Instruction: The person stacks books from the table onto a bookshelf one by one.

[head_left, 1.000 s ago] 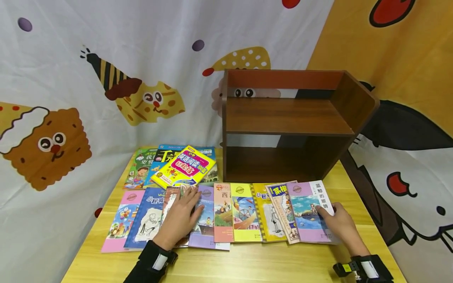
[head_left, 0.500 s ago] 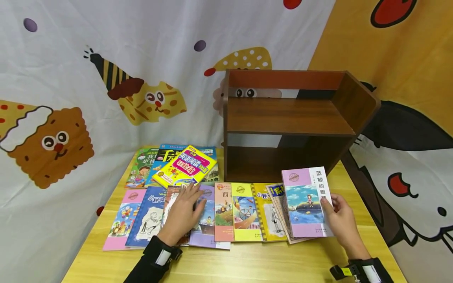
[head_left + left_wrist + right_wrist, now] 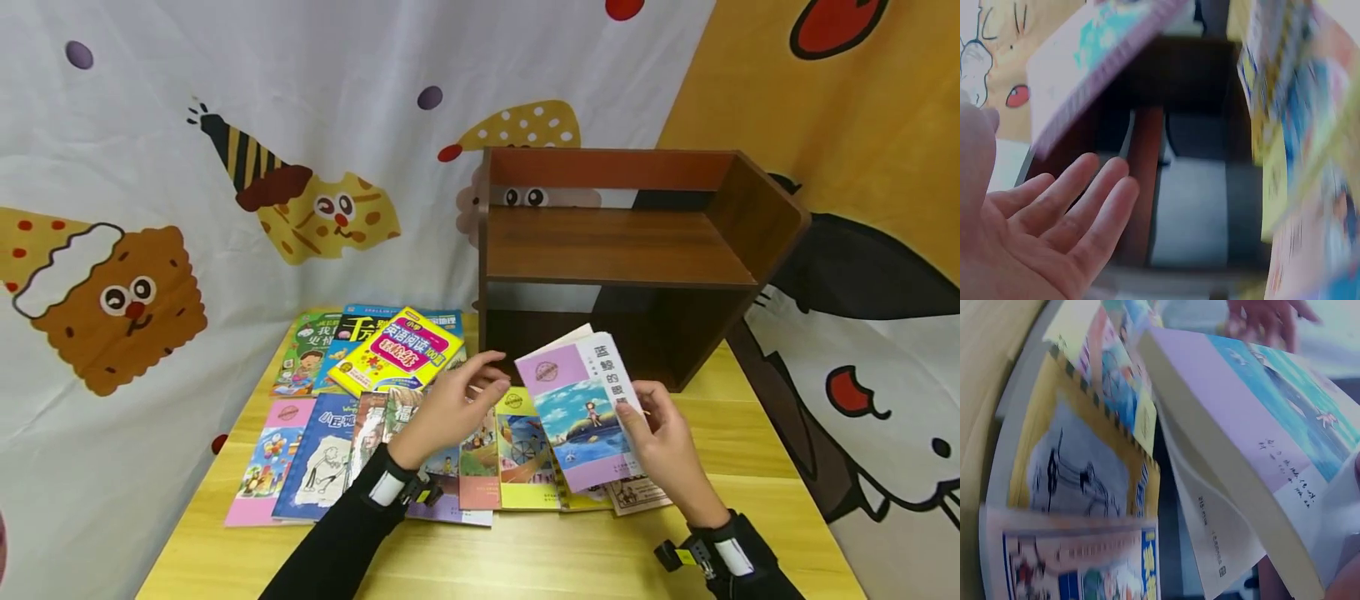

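Books and shelf top the table (apparently wooden).

The head view is evenly lit, the wrist views blurry.

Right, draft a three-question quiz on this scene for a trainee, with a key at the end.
1. Which of the person's hands grips the purple-and-white paperback?

2. True or false: the yellow English reading book stands upright inside the bookshelf.

3. Choose one. The left hand is:
A) gripping the bookshelf
B) open, holding nothing
C) pinching a green book

Key
1. The right hand.
2. False: the yellow English reading book lies flat across other books, outside the brown bookshelf.
3. B.
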The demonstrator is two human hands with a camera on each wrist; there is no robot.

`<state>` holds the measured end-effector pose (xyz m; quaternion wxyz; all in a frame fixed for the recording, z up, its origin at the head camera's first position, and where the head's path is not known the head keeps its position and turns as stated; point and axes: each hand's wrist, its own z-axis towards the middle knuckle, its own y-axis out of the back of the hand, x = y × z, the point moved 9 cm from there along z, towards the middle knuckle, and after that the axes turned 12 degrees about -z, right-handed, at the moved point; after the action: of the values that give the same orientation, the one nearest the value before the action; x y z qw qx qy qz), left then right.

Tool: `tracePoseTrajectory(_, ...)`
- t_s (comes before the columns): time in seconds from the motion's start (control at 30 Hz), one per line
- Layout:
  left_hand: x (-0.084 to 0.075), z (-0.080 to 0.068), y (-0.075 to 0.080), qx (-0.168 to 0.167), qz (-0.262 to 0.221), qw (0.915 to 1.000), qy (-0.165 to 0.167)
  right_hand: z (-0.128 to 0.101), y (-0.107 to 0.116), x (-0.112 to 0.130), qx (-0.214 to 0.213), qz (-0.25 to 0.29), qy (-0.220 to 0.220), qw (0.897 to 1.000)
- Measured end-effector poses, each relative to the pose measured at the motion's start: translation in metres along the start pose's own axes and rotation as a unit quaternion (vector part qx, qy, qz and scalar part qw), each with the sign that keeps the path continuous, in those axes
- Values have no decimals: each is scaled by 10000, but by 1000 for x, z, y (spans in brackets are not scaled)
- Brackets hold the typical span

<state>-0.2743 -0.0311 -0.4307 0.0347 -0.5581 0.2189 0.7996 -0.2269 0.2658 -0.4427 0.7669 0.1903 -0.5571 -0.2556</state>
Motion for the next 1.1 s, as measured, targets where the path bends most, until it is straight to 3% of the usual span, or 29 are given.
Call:
tracePoseTrajectory(0.1, 2, 10, -18, 320, -333, 9986, 240, 0, -18, 11, 285, 94, 234, 9993)
tracePoseTrajectory(0.27, 5, 12, -23, 197, -480, 9973, 519, 0, -30, 15, 228, 49, 164, 9996)
tracePoseTrajectory(0.37, -2, 13, -25, 326, -320, 9984, 331, 0, -29, 15, 66, -189, 149, 9997)
tracePoseTrajectory(0.6, -28, 17, -30, 664, 166, 9966, -465, 5, -19, 21, -291, -661, 525, 9960)
tracePoseTrajectory(0.73, -45, 20, -21, 393, 412, 9940, -934, 8, -9, 20, -622, -443, 545, 9956)
tracePoseTrajectory(0.83, -57, 20, -9, 86, 439, 9928, -1111, 10, -2, 11, -790, 20, 349, 9963)
tracePoseTrajectory(1.1, -67, 22, 6, -742, -214, 9895, -1218, 6, -13, -19, -212, 1358, -726, 9878)
